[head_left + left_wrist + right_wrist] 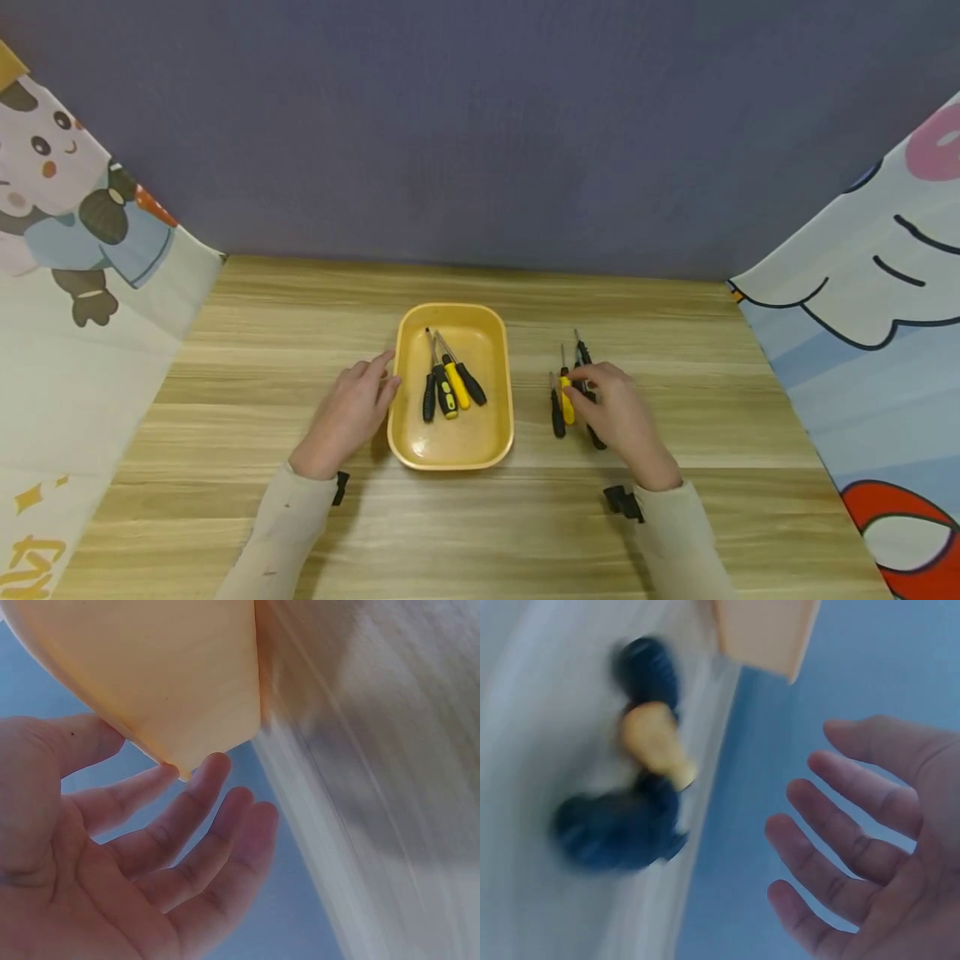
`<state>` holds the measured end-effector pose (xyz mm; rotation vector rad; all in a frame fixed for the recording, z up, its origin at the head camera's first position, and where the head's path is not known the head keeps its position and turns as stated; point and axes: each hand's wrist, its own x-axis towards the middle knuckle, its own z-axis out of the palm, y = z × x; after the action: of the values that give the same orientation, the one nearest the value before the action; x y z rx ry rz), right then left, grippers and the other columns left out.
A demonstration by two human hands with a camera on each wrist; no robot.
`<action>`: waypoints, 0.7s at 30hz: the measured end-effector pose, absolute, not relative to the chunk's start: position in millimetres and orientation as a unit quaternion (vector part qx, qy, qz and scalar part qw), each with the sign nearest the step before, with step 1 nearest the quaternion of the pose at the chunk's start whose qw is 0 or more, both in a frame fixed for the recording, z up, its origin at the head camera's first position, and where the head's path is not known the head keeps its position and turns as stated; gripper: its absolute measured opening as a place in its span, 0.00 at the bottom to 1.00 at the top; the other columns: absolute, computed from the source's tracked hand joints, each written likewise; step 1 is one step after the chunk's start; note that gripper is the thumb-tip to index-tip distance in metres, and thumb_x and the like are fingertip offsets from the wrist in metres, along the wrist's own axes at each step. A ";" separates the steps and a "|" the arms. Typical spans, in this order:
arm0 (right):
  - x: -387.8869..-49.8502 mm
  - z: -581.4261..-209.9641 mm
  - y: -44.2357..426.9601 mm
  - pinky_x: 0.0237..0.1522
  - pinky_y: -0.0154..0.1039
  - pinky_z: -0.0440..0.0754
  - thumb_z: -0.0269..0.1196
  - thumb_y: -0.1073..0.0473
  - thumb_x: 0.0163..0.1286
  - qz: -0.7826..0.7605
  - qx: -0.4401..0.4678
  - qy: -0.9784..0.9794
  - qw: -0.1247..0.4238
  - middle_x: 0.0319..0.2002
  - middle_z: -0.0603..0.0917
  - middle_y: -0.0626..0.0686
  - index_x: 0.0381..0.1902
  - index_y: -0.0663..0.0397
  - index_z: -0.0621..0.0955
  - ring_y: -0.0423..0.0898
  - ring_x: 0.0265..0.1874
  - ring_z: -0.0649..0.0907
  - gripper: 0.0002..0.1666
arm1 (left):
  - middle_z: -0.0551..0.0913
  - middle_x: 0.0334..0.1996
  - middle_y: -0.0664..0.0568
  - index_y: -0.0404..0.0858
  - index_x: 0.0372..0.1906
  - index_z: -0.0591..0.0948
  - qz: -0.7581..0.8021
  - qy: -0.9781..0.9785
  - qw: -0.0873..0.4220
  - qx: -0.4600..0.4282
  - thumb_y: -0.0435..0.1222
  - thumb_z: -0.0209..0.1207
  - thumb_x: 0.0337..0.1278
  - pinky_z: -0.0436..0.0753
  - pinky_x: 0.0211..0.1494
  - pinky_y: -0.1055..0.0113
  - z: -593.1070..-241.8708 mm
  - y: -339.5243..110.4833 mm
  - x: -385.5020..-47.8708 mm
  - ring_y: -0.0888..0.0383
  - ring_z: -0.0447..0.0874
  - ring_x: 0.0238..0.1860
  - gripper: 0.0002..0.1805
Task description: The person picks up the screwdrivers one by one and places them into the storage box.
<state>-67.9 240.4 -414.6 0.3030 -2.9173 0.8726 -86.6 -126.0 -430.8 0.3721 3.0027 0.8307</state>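
Note:
A yellow plastic tray [491,342] holds several screwdrivers [456,383] with black, yellow and black-and-yellow handles. My left hand [348,412] is at the tray's left rim. In the left wrist view, its thumb and fingertips touch the rim, fingers loosely bent. To the right of the tray, more screwdrivers lie on the table: a black-handled one [557,417], a yellow-handled one [567,407] and some dark ones partly hidden by my right hand [621,412]. That hand hovers over them, and the right wrist view shows its fingers spread and apart from the blurred handles [654,742].
The wood-grain table [450,533] runs back to a dark blue-grey wall panel [480,142]. Printed cartoon panels stand at the left [90,333] and right [862,333]. Dark straps with small mounts [624,502] sit at both wrists.

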 end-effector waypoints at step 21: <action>-48.5 -454.8 274.1 0.29 0.47 0.84 0.72 0.60 0.64 0.239 0.024 -0.970 0.039 0.37 0.85 0.59 0.42 0.65 0.84 0.49 0.29 0.84 0.14 | 0.81 0.52 0.36 0.35 0.73 0.68 0.259 0.959 0.006 0.116 0.43 0.53 0.76 0.81 0.51 0.40 -435.0 -126.0 -88.2 0.37 0.78 0.52 0.28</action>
<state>-48.5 274.1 -454.8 0.0723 -2.9738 0.7324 -88.2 -126.0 -435.0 0.3640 3.0012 0.8114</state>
